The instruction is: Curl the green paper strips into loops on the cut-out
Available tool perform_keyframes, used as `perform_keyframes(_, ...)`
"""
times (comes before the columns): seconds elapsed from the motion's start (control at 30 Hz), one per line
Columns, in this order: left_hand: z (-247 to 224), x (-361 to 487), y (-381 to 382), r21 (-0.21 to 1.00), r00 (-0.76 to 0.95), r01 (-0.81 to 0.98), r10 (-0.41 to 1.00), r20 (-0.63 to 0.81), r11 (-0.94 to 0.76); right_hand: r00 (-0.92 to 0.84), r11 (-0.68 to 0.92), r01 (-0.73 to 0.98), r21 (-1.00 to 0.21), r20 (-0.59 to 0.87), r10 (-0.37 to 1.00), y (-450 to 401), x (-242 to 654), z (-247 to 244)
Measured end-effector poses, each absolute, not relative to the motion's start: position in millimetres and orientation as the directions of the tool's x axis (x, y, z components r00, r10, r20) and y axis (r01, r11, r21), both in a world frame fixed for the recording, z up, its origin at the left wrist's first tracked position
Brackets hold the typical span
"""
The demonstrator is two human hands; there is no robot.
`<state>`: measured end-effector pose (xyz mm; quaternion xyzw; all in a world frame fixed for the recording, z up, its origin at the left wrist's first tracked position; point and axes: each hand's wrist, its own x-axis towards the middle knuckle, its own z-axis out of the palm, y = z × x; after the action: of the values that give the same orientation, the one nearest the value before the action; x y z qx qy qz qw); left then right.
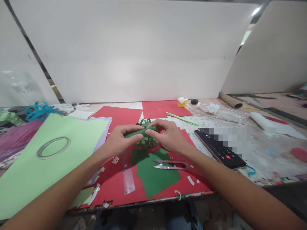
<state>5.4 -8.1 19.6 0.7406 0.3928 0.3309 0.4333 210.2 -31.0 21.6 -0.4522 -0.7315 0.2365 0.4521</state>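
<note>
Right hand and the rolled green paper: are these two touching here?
Touching. The head view shows it: the right hand's thumb lies against the near side of the rolled green paper, with no gap visible.

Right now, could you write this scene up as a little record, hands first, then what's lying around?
Left hand: grips green roll
Right hand: grips the roll's other end
Near hands: curled green strips
Cutting tool: snips, partly over green sheet
Underneath: red paper, scattered white scraps
Left side: tape ring on light-green sheet
Right side: phone, screen lit
</note>
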Motion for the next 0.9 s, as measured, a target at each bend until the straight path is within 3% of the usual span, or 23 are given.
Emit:
perform_keyframes(0.33, 17.7, 2.7, -4.8, 0.924, 0.541, 0.243, 0.832, 0.123, -0.294, -0.257, 0.425, 0.31, -0.851, 0.355, 0.899, -30.7, 211.3, 22.0)
perform_keyframes(0.9, 17.6, 2.3, -2.0, 0.989, 0.475, 0.063, 0.876, 0.086, -0.132, -0.196, 0.41, 0.255, -0.876, 0.368, 0.909, -25.9, 212.1, 19.5)
